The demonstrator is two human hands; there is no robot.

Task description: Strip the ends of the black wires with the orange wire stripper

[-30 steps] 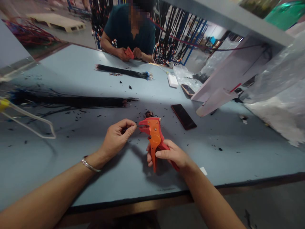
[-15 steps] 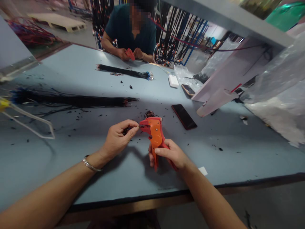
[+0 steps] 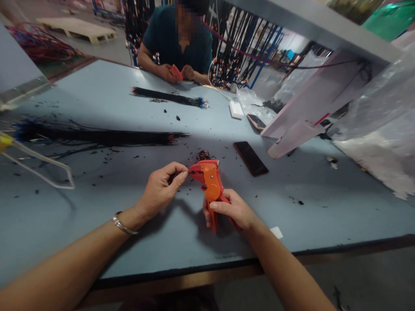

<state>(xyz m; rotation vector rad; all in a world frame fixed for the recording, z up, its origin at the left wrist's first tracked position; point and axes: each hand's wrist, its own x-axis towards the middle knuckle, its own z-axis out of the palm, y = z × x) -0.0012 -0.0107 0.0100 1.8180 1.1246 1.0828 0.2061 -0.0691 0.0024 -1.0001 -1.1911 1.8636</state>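
Note:
My right hand [image 3: 231,209] is wrapped round the handles of a red and orange wire stripper [image 3: 211,179], its jaws pointing left. At those jaws, my left hand [image 3: 164,183] pinches a thin dark wire between thumb and forefinger; most of the wire is hidden by the fingers. Just behind the tool lies a small heap of cut insulation bits [image 3: 203,155]. Farther left, a long bundle of black wires [image 3: 106,137] stretches over the blue-grey table [image 3: 155,259], its bared ends toward the middle.
A dark phone [image 3: 251,158] lies right of the tool, with a second phone [image 3: 256,122] and a white box [image 3: 236,110] beyond. Across the table a person [image 3: 178,47] holds a red tool behind another wire bundle [image 3: 168,96]. A white wire frame [image 3: 48,166] juts in at left.
The stripper's jaws have closed up on the wire end, and the tool has tipped very slightly. My left hand has shifted a touch leftward.

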